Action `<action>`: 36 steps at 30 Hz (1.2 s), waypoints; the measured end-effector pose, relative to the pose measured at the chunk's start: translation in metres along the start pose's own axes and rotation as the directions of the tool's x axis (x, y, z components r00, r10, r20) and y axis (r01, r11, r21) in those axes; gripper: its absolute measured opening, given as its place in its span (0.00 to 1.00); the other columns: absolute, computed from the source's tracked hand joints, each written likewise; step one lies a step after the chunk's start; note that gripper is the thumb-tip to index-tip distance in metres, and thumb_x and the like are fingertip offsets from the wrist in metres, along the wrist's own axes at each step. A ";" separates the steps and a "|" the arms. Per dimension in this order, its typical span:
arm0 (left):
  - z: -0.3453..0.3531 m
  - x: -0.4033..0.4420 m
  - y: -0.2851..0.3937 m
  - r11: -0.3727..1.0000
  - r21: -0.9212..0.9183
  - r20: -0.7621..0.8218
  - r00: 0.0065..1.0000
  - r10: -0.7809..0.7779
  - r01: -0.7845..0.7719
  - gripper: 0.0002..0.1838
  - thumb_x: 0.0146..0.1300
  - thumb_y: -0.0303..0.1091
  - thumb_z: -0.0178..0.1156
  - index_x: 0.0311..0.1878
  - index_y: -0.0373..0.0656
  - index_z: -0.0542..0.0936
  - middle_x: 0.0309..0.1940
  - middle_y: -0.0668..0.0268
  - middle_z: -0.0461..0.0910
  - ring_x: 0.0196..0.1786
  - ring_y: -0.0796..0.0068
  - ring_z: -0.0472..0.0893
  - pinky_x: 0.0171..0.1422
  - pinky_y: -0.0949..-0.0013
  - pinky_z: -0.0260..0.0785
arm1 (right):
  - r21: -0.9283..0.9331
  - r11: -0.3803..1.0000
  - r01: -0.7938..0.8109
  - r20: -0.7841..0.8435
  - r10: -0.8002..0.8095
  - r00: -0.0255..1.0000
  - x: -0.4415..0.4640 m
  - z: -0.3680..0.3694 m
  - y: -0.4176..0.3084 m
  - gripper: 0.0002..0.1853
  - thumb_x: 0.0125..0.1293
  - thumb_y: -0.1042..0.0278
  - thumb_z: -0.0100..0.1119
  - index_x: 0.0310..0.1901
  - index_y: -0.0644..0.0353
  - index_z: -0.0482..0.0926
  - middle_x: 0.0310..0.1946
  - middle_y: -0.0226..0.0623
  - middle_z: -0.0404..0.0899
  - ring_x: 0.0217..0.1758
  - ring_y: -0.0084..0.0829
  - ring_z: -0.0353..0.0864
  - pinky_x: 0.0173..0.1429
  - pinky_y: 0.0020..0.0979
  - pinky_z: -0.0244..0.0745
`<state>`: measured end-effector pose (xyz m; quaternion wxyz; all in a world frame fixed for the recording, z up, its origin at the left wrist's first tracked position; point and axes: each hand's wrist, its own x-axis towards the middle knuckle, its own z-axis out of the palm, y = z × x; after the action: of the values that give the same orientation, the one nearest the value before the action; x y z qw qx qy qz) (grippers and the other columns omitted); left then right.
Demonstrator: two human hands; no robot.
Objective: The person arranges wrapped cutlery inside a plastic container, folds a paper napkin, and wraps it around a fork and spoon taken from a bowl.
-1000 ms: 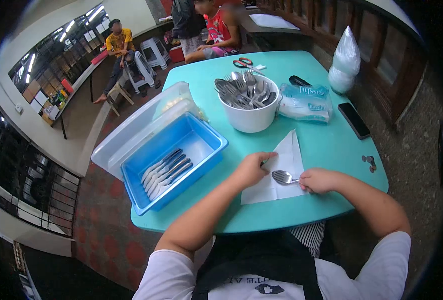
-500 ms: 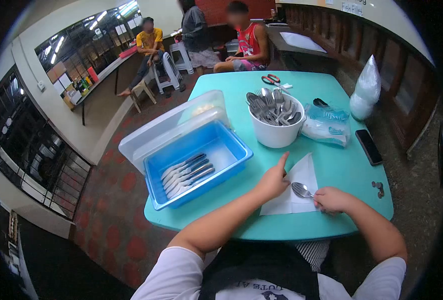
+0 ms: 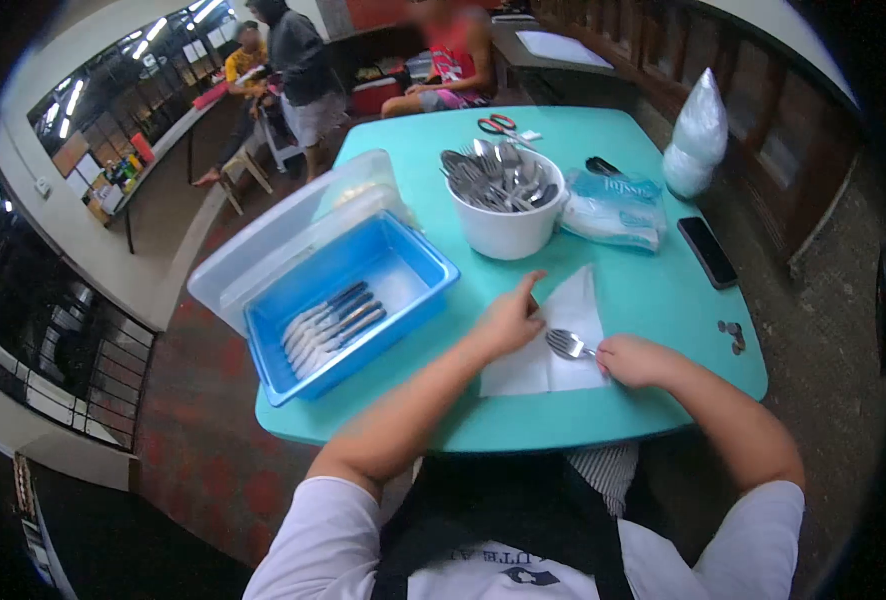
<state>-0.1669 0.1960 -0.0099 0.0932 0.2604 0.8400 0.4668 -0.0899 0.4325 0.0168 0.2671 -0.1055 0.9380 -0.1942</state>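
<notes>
A white paper napkin (image 3: 575, 300) lies on the turquoise table before me, one corner pointing away. My right hand (image 3: 635, 359) pinches the handle of a fork (image 3: 566, 343), its tines toward the left over the napkin. Whether a spoon lies under the fork I cannot tell. On the napkin's left edge rests my left hand (image 3: 511, 320), its index finger stretched out, holding nothing. To the left, a blue tray (image 3: 411, 262) holds several wrapped cutlery sets (image 3: 331, 325) with handles showing. Beyond my hands stands a white bucket (image 3: 508, 232) full of loose spoons and forks.
A pack of tissues (image 3: 615, 212) lies right of the bucket, near a black phone (image 3: 708, 252) and several coins (image 3: 733, 336). Scissors (image 3: 497, 125) sit at the far edge. A clear lid (image 3: 293, 225) leans behind the tray. Other people are in the background.
The view has shifted, so the table appears higher and further left. My right hand still grips the fork over the napkin. A person in the background has moved left.
</notes>
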 end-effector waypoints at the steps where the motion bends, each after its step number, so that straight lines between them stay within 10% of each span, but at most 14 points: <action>1: -0.002 0.004 -0.004 1.000 -0.009 0.013 1.000 -0.012 0.012 0.38 0.56 0.23 0.65 0.71 0.45 0.63 0.33 0.58 0.79 0.36 0.65 0.80 0.45 0.62 0.73 | -0.011 1.000 0.006 0.001 -0.006 1.000 0.001 0.001 0.000 0.17 0.69 0.60 0.46 0.37 0.64 0.81 0.35 0.54 0.82 0.38 0.51 0.81 0.48 0.47 0.74; 8: -0.006 0.007 -0.002 0.998 -0.052 0.055 0.998 -0.035 0.037 0.36 0.56 0.23 0.66 0.69 0.44 0.65 0.32 0.63 0.78 0.36 0.73 0.78 0.43 0.67 0.73 | -0.036 0.999 0.030 -0.039 -0.031 0.999 -0.005 -0.003 -0.010 0.17 0.68 0.60 0.47 0.39 0.66 0.82 0.38 0.56 0.82 0.41 0.54 0.82 0.49 0.48 0.76; 36: 0.007 0.006 0.010 0.982 0.183 0.079 0.997 0.024 -0.039 0.35 0.52 0.23 0.64 0.66 0.44 0.68 0.37 0.52 0.82 0.42 0.54 0.83 0.49 0.57 0.74 | -0.022 0.999 -0.040 0.035 0.041 0.999 0.003 -0.006 -0.012 0.19 0.69 0.57 0.49 0.46 0.63 0.83 0.43 0.56 0.83 0.47 0.50 0.83 0.57 0.46 0.74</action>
<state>-0.1662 0.2084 -0.0052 0.0932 0.2988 0.8713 0.3780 -0.0948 0.4229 0.0255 0.2866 -0.0929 0.9370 -0.1771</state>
